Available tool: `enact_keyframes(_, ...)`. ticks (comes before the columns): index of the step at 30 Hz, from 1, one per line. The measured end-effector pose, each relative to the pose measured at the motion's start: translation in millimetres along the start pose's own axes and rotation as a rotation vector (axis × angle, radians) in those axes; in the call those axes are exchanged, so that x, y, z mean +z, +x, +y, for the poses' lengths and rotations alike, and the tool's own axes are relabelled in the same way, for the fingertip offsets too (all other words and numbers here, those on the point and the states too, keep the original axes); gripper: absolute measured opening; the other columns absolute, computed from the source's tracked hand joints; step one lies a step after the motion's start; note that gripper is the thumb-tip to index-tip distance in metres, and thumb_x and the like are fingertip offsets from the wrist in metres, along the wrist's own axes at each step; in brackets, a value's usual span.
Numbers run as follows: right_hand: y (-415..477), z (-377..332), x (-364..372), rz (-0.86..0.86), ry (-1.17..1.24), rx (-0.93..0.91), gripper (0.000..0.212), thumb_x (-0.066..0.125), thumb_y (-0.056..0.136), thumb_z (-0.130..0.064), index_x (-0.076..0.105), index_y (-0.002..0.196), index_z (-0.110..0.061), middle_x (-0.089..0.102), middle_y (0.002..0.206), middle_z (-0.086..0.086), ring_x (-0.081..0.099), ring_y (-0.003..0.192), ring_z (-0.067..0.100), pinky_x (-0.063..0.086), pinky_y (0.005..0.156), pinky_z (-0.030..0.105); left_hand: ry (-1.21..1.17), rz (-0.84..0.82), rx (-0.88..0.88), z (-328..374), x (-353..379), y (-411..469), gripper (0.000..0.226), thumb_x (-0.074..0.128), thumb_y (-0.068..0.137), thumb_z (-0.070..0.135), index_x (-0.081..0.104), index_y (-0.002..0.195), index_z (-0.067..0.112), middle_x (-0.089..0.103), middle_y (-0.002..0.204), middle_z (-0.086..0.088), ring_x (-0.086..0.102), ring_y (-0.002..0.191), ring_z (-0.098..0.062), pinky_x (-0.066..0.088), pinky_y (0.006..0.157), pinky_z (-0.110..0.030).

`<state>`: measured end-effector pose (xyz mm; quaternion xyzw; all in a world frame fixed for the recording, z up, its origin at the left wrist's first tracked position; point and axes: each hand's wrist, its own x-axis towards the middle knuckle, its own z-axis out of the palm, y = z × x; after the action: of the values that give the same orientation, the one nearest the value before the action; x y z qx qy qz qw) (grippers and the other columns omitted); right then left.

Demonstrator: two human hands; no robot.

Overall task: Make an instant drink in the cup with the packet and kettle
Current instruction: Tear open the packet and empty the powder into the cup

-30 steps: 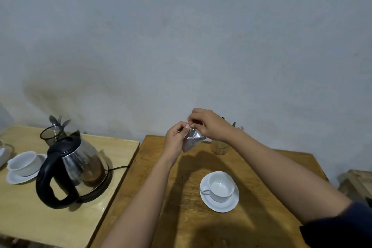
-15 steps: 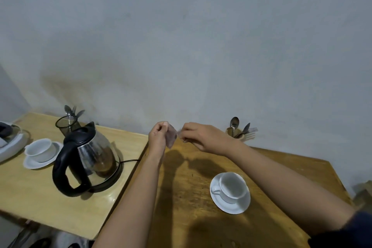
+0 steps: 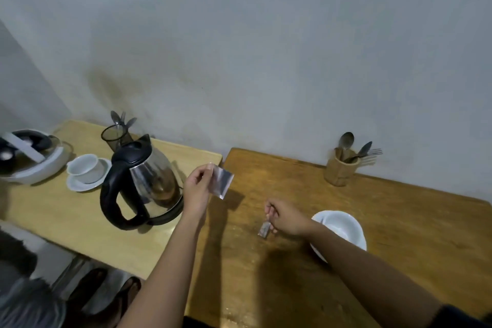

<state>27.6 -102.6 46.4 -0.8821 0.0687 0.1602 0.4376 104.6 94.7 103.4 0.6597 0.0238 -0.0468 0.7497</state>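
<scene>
My left hand [image 3: 198, 186] pinches a silvery packet [image 3: 223, 182] by its top, held upright above the gap between the two tables. My right hand [image 3: 286, 217] is lower, just over the brown table [image 3: 399, 234], and grips a small torn-off strip of the packet [image 3: 264, 229]. A white cup on a saucer [image 3: 343, 229] stands right of that hand, partly hidden by my right forearm. The glass kettle [image 3: 149, 181] with black handle and lid sits on its base on the pale table [image 3: 66, 218] to the left.
A wooden holder with spoons and a fork [image 3: 343, 168] stands at the brown table's back edge. On the pale table are a second cup on a saucer [image 3: 86, 172], a dark cutlery cup [image 3: 114, 136] and a white appliance [image 3: 29, 160]. Feet show below left.
My hands have parted: the right one dropped down toward the table with the torn strip, the left one kept the packet. The camera tilted downward and to the left.
</scene>
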Motion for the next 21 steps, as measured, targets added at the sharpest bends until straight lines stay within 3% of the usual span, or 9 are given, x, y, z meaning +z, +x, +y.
enact_keyframes(3, 5, 15, 20, -0.088, 0.044, 0.189, 0.032, 0.037, 0.08, 0.011, 0.044, 0.07, -0.018, 0.054, 0.05, -0.001, 0.053, 0.043, 0.008, 0.04, 0.048, 0.025, -0.002, 0.014, -0.052, -11, -6, -10, 0.013, 0.052, 0.092, 0.011, 0.063, 0.088, 0.006, 0.061, 0.085, -0.007, 0.056, 0.079, -0.019, 0.045, 0.074, -0.029)
enact_keyframes(6, 9, 29, 32, -0.14, 0.062, 0.311, 0.03, 0.049, 0.077, 0.009, 0.05, 0.067, -0.019, 0.055, 0.066, 0.002, 0.058, 0.067, 0.019, 0.048, 0.059, 0.027, 0.022, -0.019, -0.118, -25, -9, -13, 0.011, 0.056, 0.09, 0.014, 0.066, 0.088, 0.012, 0.064, 0.092, -0.006, 0.058, 0.091, -0.022, 0.044, 0.086, -0.036)
enact_keyframes(8, 8, 33, 34, -0.151, 0.071, 0.354, 0.029, 0.052, 0.078, 0.008, 0.05, 0.067, -0.019, 0.055, 0.071, 0.002, 0.059, 0.073, 0.02, 0.05, 0.059, 0.026, 0.052, -0.029, -0.142, -30, -6, -13, 0.01, 0.058, 0.089, 0.017, 0.068, 0.09, 0.014, 0.065, 0.094, -0.006, 0.058, 0.095, -0.023, 0.044, 0.089, -0.039)
enact_keyframes(11, 1, 30, 27, -0.131, 0.034, 0.325, 0.026, 0.051, 0.08, 0.003, 0.051, 0.07, -0.021, 0.051, 0.072, -0.002, 0.056, 0.065, 0.017, 0.046, 0.051, 0.023, 0.065, -0.055, -0.137, -30, 8, -13, 0.018, 0.057, 0.089, 0.017, 0.066, 0.101, 0.006, 0.065, 0.098, -0.009, 0.058, 0.096, -0.022, 0.045, 0.088, -0.035)
enact_keyframes(14, -8, 22, 11, -0.029, 0.018, 0.205, 0.015, 0.054, 0.083, -0.001, 0.056, 0.087, -0.015, 0.05, 0.076, -0.006, 0.053, 0.066, 0.011, 0.044, 0.059, 0.021, 0.057, -0.11, -0.131, -30, 31, -13, 0.022, 0.056, 0.089, 0.017, 0.065, 0.105, 0.005, 0.064, 0.095, -0.004, 0.058, 0.093, -0.019, 0.046, 0.08, -0.028)
enact_keyframes(18, -26, 12, -20, 0.085, 0.32, 0.082, 0.022, 0.067, 0.082, -0.014, 0.052, 0.089, -0.028, 0.057, 0.095, -0.003, 0.058, 0.068, 0.02, 0.047, 0.057, 0.029, 0.052, -0.202, -0.143, -27, 81, -17, 0.016, 0.055, 0.09, 0.016, 0.065, 0.1, 0.008, 0.064, 0.089, -0.001, 0.056, 0.09, -0.016, 0.045, 0.078, -0.026)
enact_keyframes(21, -45, 11, -45, 0.214, 0.476, 0.017, 0.017, 0.068, 0.082, -0.018, 0.053, 0.09, -0.022, 0.061, 0.088, -0.001, 0.058, 0.066, 0.019, 0.046, 0.057, 0.031, 0.013, -0.259, -0.149, -25, 124, -24, 0.014, 0.055, 0.09, 0.015, 0.065, 0.097, 0.008, 0.063, 0.086, -0.001, 0.055, 0.085, -0.015, 0.044, 0.073, -0.022)
